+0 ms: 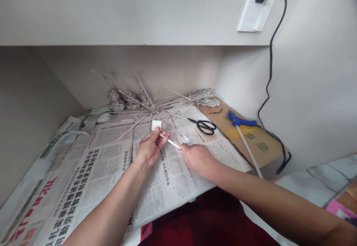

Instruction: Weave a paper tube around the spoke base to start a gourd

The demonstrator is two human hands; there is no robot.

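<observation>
a small white square (156, 124) is pinched between the thumb and the fingers of the left hand (150, 145), near the middle of the frame. a thin white stick (173, 143) is gripped at its lower right end by the closed fingers of the right hand (196, 159), and its other end is hidden among the left fingers; whether it is joined to the square cannot be told. above the square, a star of paper rods (152, 108) is spread, the rods crossed at a hub and pointed outward. right of it, black scissors (205, 127) are laid with the tips turned to the upper left. behind them, a bundle of paper rods (189, 99) is placed along the back. left of the hub, three woven paper pieces (116, 104) are lined up. at the right of the frame, a cardboard sheet (266, 153) is laid, by which a blue glue gun (241, 120) is carried, with a long white glue stick (249, 150) slanted down from it; a crumpled cloth (208, 102) is set near the sheet's far end. a black cable (270, 71) is plugged into a wall socket (258, 9) in the upper right. the bench (158, 211) is covered with newspaper (111, 160).
</observation>
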